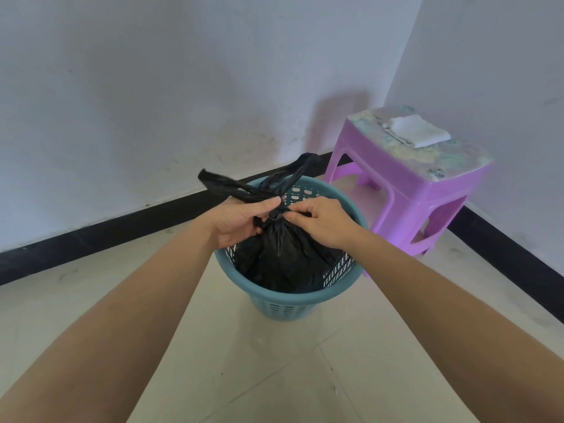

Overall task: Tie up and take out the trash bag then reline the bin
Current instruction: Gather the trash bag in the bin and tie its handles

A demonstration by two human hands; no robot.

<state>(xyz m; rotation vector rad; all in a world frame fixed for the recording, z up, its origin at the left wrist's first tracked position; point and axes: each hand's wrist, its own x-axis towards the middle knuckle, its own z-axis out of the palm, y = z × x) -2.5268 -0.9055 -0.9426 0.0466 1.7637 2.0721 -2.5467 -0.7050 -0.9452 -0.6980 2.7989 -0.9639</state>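
A black trash bag (280, 261) sits inside a blue slotted plastic bin (283, 303) on the tiled floor. Its neck is gathered into a knot above the bin's mouth. Two twisted black handles stick up and back from the knot, one to the left and one to the right. My left hand (241, 221) grips the bag's neck and the base of the left handle. My right hand (320, 222) pinches the knot from the right side. A folded white bag (418, 132) lies on top of the purple stool.
A purple plastic stool (406, 181) stands close behind and right of the bin, in the room's corner. White walls with a black skirting board (122, 224) run behind and to the right. Pale floor tiles spread in front of the bin.
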